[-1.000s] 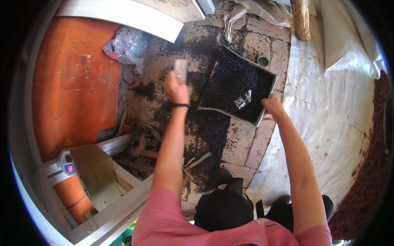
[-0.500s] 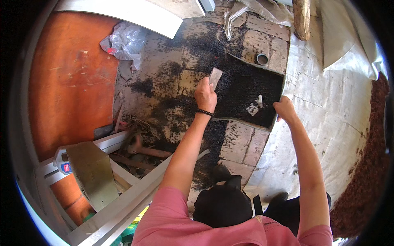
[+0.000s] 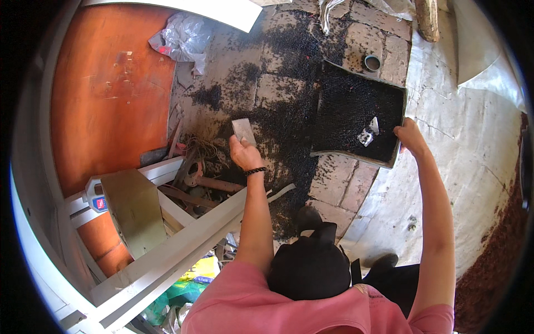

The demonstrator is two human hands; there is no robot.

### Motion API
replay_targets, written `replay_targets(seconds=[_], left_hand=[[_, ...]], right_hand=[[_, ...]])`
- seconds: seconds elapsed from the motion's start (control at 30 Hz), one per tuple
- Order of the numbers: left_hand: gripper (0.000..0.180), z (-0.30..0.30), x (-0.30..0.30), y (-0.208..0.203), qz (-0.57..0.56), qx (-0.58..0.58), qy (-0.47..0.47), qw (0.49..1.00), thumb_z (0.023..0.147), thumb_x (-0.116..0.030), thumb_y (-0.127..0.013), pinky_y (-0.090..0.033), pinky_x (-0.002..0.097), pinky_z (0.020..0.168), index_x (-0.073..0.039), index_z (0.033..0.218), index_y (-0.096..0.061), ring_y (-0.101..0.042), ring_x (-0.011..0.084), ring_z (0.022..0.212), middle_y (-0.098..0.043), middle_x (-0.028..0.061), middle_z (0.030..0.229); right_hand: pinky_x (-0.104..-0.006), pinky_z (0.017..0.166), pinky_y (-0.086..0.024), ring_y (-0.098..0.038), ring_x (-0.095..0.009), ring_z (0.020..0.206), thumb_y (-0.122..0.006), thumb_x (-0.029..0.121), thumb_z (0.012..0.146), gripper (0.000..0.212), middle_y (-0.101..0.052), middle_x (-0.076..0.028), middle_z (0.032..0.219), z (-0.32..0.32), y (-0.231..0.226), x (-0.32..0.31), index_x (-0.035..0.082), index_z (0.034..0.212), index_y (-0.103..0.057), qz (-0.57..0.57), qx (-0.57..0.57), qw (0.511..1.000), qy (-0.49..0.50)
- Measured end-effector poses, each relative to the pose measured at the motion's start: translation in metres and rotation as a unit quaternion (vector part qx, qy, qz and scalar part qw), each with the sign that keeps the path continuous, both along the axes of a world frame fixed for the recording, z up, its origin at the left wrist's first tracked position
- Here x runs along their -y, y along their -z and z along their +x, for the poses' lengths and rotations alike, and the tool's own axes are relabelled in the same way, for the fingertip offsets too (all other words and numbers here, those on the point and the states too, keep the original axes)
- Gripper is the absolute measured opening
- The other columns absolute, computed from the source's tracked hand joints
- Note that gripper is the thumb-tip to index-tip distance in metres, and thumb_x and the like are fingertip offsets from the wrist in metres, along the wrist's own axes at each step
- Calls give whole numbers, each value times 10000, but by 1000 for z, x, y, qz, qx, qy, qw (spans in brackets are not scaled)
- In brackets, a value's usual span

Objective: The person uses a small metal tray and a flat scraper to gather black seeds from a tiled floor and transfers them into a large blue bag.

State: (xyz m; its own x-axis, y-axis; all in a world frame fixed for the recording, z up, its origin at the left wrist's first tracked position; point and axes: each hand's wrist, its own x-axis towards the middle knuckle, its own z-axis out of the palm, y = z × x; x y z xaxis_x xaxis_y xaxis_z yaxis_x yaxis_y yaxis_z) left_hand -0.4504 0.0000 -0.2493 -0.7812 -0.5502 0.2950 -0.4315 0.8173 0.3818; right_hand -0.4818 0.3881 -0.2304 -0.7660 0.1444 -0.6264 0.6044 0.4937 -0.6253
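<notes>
My left hand (image 3: 245, 154) is closed round a small flat, pale rectangular board (image 3: 243, 130), held over the paved floor left of the tray. A shallow dustpan-like tray (image 3: 401, 146) lies on the floor, its open side to the left, and my right hand (image 3: 410, 135) grips its right rim. Dark granular material (image 3: 350, 106) covers the tray's bottom, with two whitish scraps (image 3: 365, 137) on top. More black grains (image 3: 292, 131) lie scattered over the paving left of the tray. The fingers of my right hand are partly hidden behind the rim.
A small round cup (image 3: 372, 63) stands just beyond the tray. Pale sheeting (image 3: 445, 133) covers the floor at right, beside reddish-brown loose material (image 3: 495, 267). At left are an orange-brown panel (image 3: 111, 94), a crumpled plastic bag (image 3: 182, 39) and a white frame (image 3: 183, 245).
My left hand has moved left and nearer with the board, away from the tray's open side. My right hand stays on the rim. The whole view has shifted a little.
</notes>
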Motion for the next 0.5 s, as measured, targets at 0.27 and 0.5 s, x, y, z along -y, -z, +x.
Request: replay_targets(seconds=[0.27, 0.5], left_hand=[[185, -5, -69, 14, 50, -35, 114, 992, 747, -59, -523, -393, 413, 654, 35, 902, -490, -518, 378, 759, -532, 219, 780], [173, -19, -103, 9, 122, 9, 219, 968, 699, 29, -506, -381, 429, 638, 18, 862, -451, -478, 374, 760, -492, 189, 806]], right_hand=[[-400, 579, -486, -582, -373, 612, -436, 80, 657, 247, -554, -288, 720, -8, -15, 14, -114, 788, -513, 150, -8, 985, -89], [-371, 633, -483, -593, -324, 553, -433, 74, 642, 254, -563, -276, 722, 2, 3, 31, -119, 781, -522, 174, -27, 978, -115]])
